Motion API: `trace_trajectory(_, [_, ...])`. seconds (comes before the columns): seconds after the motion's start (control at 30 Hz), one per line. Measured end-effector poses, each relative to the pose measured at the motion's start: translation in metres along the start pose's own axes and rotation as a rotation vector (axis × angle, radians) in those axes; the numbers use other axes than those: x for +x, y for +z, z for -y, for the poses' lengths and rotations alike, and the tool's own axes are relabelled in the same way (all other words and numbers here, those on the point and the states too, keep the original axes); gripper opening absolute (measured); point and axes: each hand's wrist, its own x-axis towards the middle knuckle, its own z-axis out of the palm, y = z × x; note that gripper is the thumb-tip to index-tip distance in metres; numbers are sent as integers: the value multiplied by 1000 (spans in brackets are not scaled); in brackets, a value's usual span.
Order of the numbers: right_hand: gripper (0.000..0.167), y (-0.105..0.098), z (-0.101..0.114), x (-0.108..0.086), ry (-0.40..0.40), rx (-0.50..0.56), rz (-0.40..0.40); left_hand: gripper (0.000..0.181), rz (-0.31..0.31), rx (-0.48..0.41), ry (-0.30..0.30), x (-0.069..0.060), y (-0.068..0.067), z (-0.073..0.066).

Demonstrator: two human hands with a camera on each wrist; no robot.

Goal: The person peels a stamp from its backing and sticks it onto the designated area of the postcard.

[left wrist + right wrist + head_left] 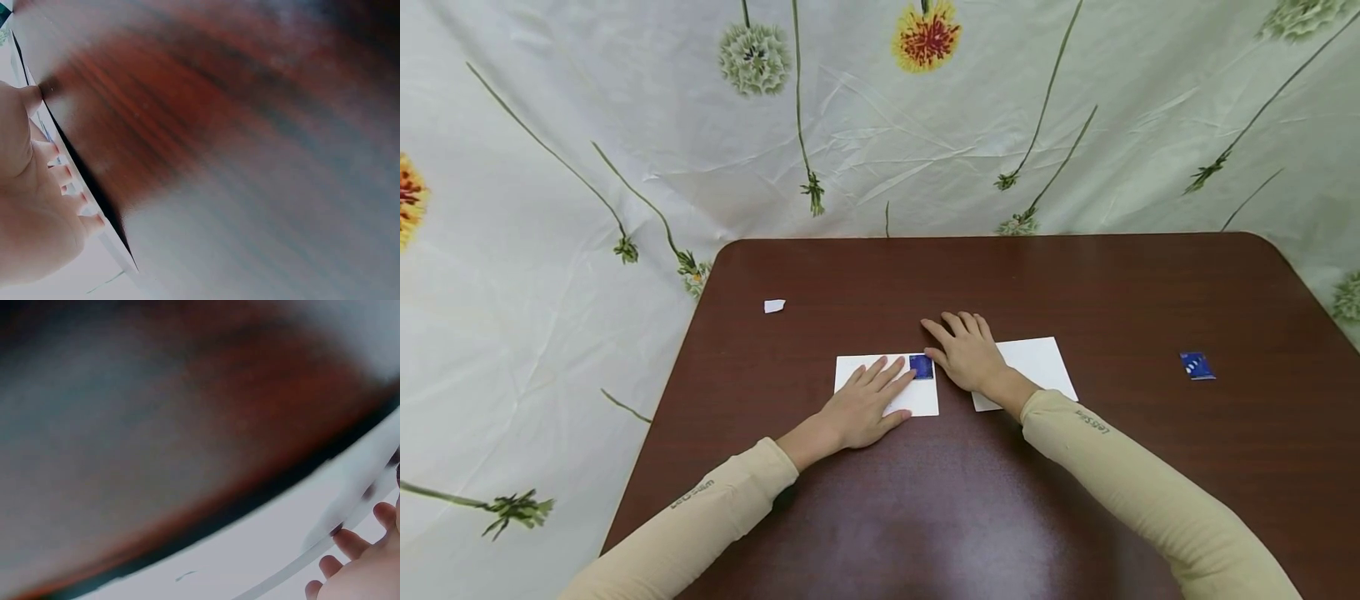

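Note:
A white card or envelope (pixel 928 403) lies on the brown table with a small dark blue square (pixel 921 367) at its upper right corner. My left hand (pixel 867 404) rests on this card with fingers spread. Another white sheet (pixel 1037 364) lies to the right, slightly tilted, partly under my right hand and wrist. My right hand (pixel 967 354) has its fingers spread, its thumb near the blue square's edge. In the left wrist view my left hand (pixel 37 187) shows its fingers against the white card's edge; in the right wrist view my right hand (pixel 365 569) shows partly.
A small white scrap (pixel 774 306) lies at the table's back left. A small blue packet or piece (pixel 1197 366) with white marks lies toward the right. Behind the brown table (pixel 1075 283) hangs a white cloth (pixel 865 108) printed with flowers.

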Motion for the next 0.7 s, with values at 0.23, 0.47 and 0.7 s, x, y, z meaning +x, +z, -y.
trace_trajectory(0.23, [68,-2,3,1,44,6,52,62,5,11,-5,0,0,0])
trace_trajectory(0.47, [63,1,3,5,52,-15,24,62,20,11,-2,1,-3,0])
trace_trajectory(0.7, [57,-1,4,6,64,-3,-27,61,31,-1,11,2,-8,0])
